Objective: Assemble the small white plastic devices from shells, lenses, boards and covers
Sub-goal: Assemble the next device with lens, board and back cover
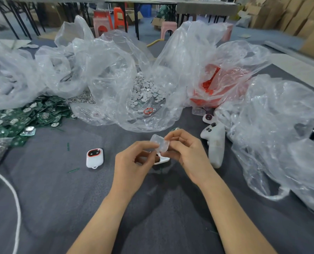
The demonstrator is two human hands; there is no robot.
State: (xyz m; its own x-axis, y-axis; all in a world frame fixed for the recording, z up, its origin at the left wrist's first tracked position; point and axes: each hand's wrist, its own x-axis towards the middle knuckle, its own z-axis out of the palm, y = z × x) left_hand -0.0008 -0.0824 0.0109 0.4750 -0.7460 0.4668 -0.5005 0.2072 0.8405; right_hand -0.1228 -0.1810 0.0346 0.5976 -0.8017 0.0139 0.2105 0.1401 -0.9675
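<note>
Both forearms show bare all the way to the bottom edge of view. Left hand (132,162) and right hand (187,153) bare too, fingers slender, wrists narrow.

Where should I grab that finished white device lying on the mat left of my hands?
Probably across its two long sides, straight down from above. The finished white device lies flat, face up on the grey mat, apart from everything else, so both rounded side walls are free. Avoid the dark lens at its far end and the loop at its near end.
</note>
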